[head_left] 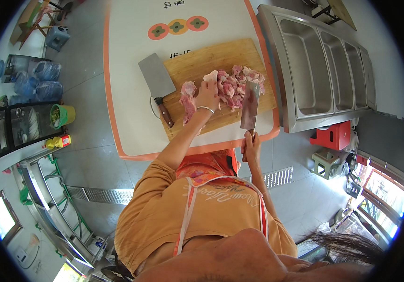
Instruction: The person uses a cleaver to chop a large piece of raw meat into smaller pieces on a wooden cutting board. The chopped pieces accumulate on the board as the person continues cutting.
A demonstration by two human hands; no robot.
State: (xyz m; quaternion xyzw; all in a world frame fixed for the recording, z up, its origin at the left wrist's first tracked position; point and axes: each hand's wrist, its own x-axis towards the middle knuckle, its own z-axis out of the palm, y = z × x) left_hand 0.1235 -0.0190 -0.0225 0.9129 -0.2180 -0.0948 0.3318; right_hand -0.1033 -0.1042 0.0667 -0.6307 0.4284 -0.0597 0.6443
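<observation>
Chunks of raw meat (pixel 231 88) lie heaped on the right part of a wooden cutting board (pixel 216 58). My left hand (pixel 208 97), with a bangle at the wrist, reaches over the board, its fingertips on a pale piece at the heap's left edge; whether it grips it I cannot tell. Left of this hand lies a longer strip of raw meat (pixel 188 102). My right hand (pixel 250 144) is closed around the wooden handle of a cleaver (pixel 250 105), whose blade points away from me over the board's right side. A second cleaver (pixel 157 75) rests across the board's left edge.
The board sits on a white table with an orange rim (pixel 112 123). Close by on the right stands a stainless steel unit with deep basins (pixel 307 67). A red stool (pixel 334 135) is beyond its near end. A green-lined bin (pixel 62 115) stands on the left.
</observation>
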